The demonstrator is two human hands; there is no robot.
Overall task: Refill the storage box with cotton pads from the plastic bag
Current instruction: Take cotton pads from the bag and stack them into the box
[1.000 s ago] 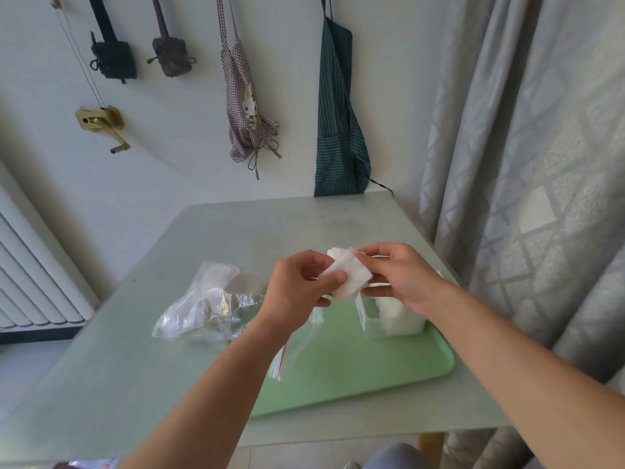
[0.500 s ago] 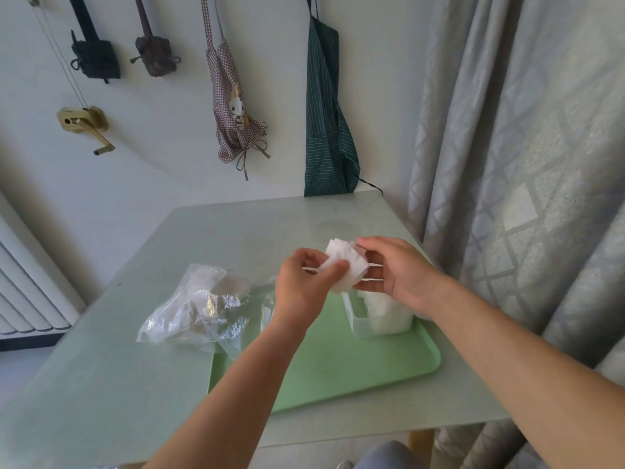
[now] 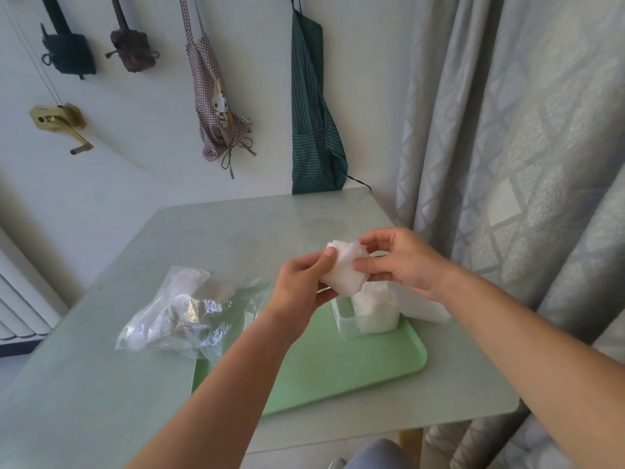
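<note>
Both hands [image 3: 301,289] [image 3: 406,262] pinching cotton pads [image 3: 345,274], above storage box [image 3: 348,325]

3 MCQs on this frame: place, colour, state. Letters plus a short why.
1. Where does the storage box stand? A on the tray; B on the floor; C on a chair.
2. What colour is the tray? A blue; B green; C red.
3. The stack of cotton pads is: A held by both hands; B lying on the floor; C tucked in a pocket.
1 A: the box sits at the tray's far right corner.
2 B: its surface is pale green.
3 A: the left hand and right hand both pinch the stack.
</note>
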